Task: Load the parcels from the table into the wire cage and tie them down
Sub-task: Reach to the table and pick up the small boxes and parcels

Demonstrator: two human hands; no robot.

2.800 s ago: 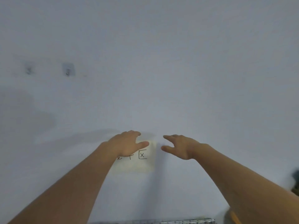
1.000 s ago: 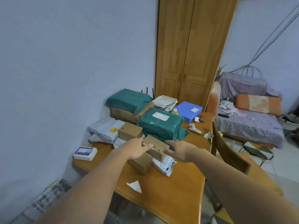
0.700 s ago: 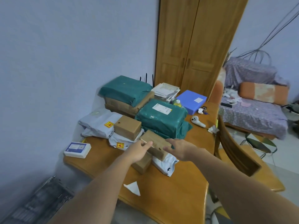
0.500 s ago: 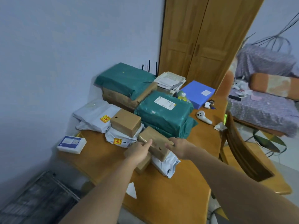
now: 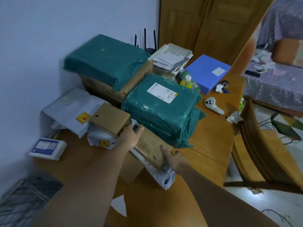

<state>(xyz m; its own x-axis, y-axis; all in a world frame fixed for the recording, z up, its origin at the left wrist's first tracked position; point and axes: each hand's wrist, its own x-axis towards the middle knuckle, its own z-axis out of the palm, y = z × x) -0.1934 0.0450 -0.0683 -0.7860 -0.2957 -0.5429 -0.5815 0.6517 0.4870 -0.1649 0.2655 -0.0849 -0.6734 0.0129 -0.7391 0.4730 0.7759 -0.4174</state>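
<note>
A flat brown cardboard parcel (image 5: 151, 147) lies tilted on a white poly bag (image 5: 159, 175) and another brown box (image 5: 131, 167) on the wooden table (image 5: 211, 140). My left hand (image 5: 131, 136) grips its far left end and my right hand (image 5: 173, 158) grips its near right end. Behind it sit a small brown box (image 5: 110, 119), two green wrapped parcels (image 5: 161, 108) (image 5: 105, 59), a large cardboard box (image 5: 131, 84) and grey poly bags (image 5: 70, 108). The wire cage (image 5: 21, 203) shows at the bottom left, below the table edge.
A white and blue box (image 5: 47, 148) lies at the table's left edge. A blue folder (image 5: 207, 72), a paper tray (image 5: 170, 56), a yellow bottle (image 5: 186, 81) and a white controller (image 5: 213, 105) sit at the back. A wooden chair (image 5: 265, 154) stands right.
The view swung from the bare wall to the table and closed in. Both hands reached the flat brown parcel and took hold of its two ends.
</note>
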